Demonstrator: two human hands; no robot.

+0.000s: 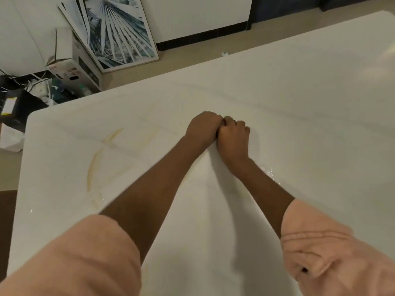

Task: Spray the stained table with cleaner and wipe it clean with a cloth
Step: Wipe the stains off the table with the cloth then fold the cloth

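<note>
The white table [299, 99] fills most of the view. Yellowish stains [92, 169] curve across its left part, with a shorter streak [113, 135] further back. Wet droplets [269, 170] glisten just right of my right forearm. My left hand [203, 127] and my right hand [234, 136] are pressed together at the table's middle, fingers curled. Both grip the far edge of a white cloth [205, 210], which spreads from the hands toward me between my forearms. No spray bottle is in view.
Past the table's far-left corner, on the floor, a framed palm-leaf picture [115, 33] leans on the wall beside a cardboard box [74, 69]. A dark box with cables [19, 105] lies near the table's left edge. A brown surface [6, 221] shows at lower left.
</note>
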